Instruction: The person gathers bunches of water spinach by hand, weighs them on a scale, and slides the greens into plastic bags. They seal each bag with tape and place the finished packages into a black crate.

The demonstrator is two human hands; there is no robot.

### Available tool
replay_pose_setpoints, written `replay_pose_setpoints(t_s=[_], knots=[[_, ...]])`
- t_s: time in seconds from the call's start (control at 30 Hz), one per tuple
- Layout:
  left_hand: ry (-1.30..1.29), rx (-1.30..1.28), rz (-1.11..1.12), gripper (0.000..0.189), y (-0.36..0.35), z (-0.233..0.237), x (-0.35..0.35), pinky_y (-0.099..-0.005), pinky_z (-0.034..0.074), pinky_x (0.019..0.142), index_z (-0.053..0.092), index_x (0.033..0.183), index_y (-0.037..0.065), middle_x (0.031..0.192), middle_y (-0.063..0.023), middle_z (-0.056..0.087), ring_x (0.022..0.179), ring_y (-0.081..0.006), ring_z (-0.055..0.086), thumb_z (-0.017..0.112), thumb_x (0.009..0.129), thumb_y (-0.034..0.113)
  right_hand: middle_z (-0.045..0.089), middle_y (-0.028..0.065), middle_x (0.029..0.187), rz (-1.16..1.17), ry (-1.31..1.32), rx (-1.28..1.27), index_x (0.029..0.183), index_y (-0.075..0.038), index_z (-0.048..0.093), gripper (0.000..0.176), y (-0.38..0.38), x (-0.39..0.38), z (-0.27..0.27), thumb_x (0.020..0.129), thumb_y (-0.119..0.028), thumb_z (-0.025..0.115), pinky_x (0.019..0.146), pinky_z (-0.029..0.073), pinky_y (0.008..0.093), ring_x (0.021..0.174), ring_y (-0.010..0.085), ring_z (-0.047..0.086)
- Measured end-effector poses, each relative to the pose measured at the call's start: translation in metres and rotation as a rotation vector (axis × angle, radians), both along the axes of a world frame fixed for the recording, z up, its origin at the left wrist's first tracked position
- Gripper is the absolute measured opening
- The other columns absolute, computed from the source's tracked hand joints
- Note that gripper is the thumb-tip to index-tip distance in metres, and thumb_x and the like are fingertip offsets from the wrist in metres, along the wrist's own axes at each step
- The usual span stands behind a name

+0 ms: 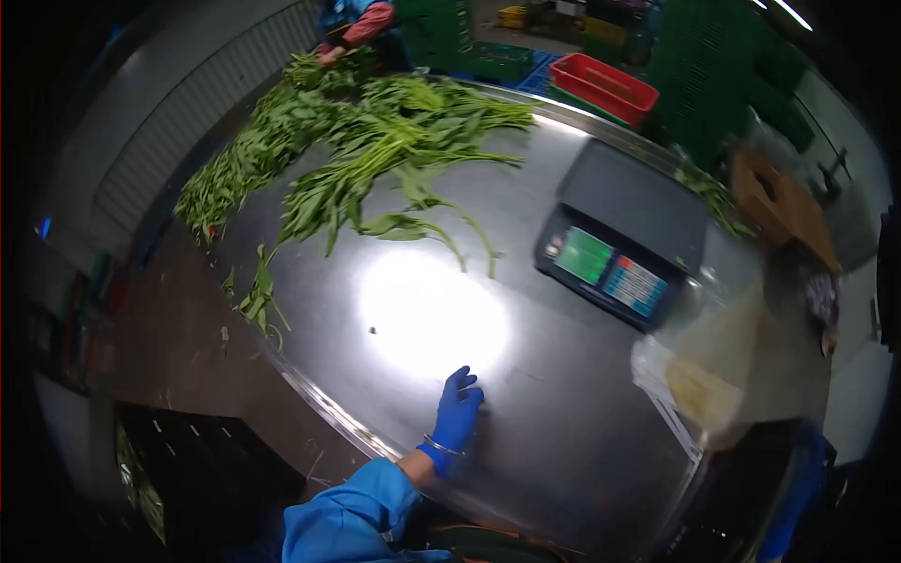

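Note:
My left hand (458, 413), in a blue glove, is over the front part of the metal table (582, 403), with its fingers loosely apart and nothing in them. My right hand (784, 507) is a blurred blue shape at the lower right edge, beside a black crate (732, 497); its fingers cannot be made out. Leafy green stems (404, 141) lie in a wide heap across the far left of the table. Some loose stems (261, 293) rest near the left edge.
A dark scale (633, 202) with a lit display sits at the right. Plastic bags (704, 385) lie nearer. Beyond the table are a red bin (603, 86) and green crates (434, 38). A co-worker's arm (369, 23) reaches the far leaves. Another black crate (202, 469) stands lower left.

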State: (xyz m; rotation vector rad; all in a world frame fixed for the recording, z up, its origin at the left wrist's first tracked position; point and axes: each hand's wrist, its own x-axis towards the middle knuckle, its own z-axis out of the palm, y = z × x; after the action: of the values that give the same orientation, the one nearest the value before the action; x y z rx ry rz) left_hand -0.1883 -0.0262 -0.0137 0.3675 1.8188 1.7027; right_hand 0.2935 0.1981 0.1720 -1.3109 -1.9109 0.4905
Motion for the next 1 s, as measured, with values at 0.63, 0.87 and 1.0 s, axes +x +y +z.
replay_pose_setpoints(t_s=[0.63, 0.87, 1.0], knots=[[-0.733, 0.291, 0.108, 0.045, 0.026, -0.031, -0.260, -0.0286, 0.044, 0.081, 0.033, 0.126, 0.000, 0.115, -0.0135, 0.049, 0.098, -0.0174, 0.053, 0.046, 0.088, 0.020, 0.052, 0.0160, 0.102, 1.257, -0.545, -0.328, 0.114, -0.003, 0.050, 0.049, -0.070, -0.711, -0.181, 0.071, -0.022, 0.064, 0.082, 0.041, 0.0342, 0.092, 0.0289, 0.052], [-0.721, 0.417, 0.146, 0.040, 0.044, -0.025, -0.305, -0.0298, 0.046, 0.074, 0.036, 0.124, -0.001, 0.090, -0.0094, 0.055, 0.079, -0.0181, 0.055, 0.045, 0.089, 0.018, 0.054, 0.0168, 0.102, 0.563, -0.646, 0.454, 0.112, -0.005, 0.050, 0.041, 0.189, -0.769, -0.210, 0.076, -0.023, 0.057, 0.083, 0.040, 0.0391, 0.095, 0.0335, 0.050], [-0.753, 0.342, 0.161, 0.036, 0.044, -0.035, -0.309, -0.0298, 0.046, 0.073, 0.040, 0.120, -0.002, 0.092, -0.0100, 0.056, 0.079, -0.0175, 0.055, 0.047, 0.087, 0.010, 0.056, 0.0167, 0.092, 0.376, -1.022, 0.191, 0.100, -0.005, 0.055, 0.030, 0.229, -0.777, -0.232, 0.076, -0.023, 0.056, 0.075, 0.042, 0.0403, 0.086, 0.0341, 0.053]])
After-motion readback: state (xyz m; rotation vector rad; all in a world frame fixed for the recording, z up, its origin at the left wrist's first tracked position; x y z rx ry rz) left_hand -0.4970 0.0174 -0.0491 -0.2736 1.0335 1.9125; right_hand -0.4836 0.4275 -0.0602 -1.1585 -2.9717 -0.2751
